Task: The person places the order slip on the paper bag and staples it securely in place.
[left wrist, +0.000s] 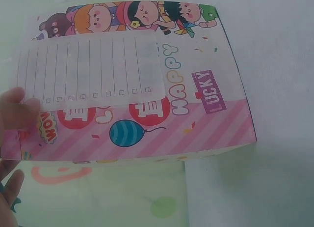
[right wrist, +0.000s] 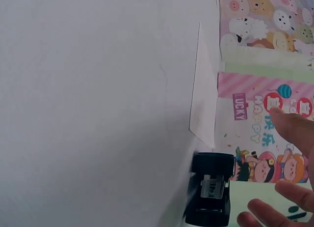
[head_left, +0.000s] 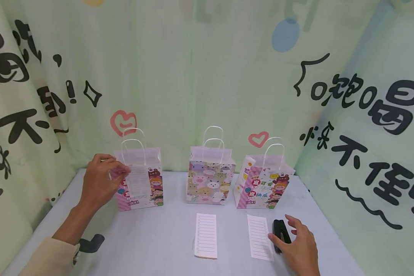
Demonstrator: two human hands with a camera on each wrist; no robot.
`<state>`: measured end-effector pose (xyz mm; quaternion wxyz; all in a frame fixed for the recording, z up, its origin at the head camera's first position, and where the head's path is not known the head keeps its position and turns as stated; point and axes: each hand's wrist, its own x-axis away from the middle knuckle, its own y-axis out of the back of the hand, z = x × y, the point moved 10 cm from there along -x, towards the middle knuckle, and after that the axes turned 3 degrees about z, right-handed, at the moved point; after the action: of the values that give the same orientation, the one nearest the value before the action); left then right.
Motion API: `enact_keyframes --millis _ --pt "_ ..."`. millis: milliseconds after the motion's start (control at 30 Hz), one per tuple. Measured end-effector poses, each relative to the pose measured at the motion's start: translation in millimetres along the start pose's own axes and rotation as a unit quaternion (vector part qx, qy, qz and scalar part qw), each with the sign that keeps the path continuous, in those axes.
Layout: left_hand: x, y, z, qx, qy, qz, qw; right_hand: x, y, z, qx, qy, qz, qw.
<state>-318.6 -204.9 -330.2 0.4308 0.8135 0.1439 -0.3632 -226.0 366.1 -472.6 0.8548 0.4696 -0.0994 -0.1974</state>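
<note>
My left hand (head_left: pixel 103 179) pinches a lined paper slip (head_left: pixel 139 183) at the top rim of the left gift bag (head_left: pixel 156 200). In the left wrist view, the thumb lies over the end of the slip and other fingers are behind the bag. The slip lies flat on the bag's printed front, its small checkboxes along one side. My right hand (head_left: pixel 299 247) is beside a black stapler (head_left: pixel 280 231), fingers spread apart and nothing held. The right wrist view shows the stapler end-on, with the fingers just off to its side.
Two more paper gift bags stand upright, one with animal faces (head_left: pixel 207 183) in the middle and one pink and white (head_left: pixel 262 191) at right. Before them lie a middle lined slip (head_left: pixel 205 235) and a right lined slip (head_left: pixel 260 237). A printed curtain (head_left: pixel 165 76) hangs behind the white table (head_left: pixel 151 241).
</note>
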Motion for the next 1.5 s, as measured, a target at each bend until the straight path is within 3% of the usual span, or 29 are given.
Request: enact_keyframes --millis 267,700,1100,1233,1500 --pt "-0.3 -0.6 0.3 0.002 -0.001 -0.002 1.0000 -9.3 -14 -13 0.030 -0.012 0.055 0.9980" --pt "-1.4 0.8 -2.2 0.006 -0.002 -0.003 1.0000 -13.9 -18 -14 0.048 -0.014 0.064 0.9967" --pt "-0.2 -0.5 0.2 0.006 0.003 -0.001 1.0000 -28.6 -31 -27 0.142 -0.034 0.128 0.9810" --pt "0.3 -0.8 1.5 0.004 0.004 0.000 1.0000 -26.9 -30 -20 0.138 -0.026 0.128 0.9818" --pt "-0.1 -1.4 1.1 0.001 0.004 0.001 1.0000 -16.4 -24 19 0.061 0.024 0.112 0.9915"
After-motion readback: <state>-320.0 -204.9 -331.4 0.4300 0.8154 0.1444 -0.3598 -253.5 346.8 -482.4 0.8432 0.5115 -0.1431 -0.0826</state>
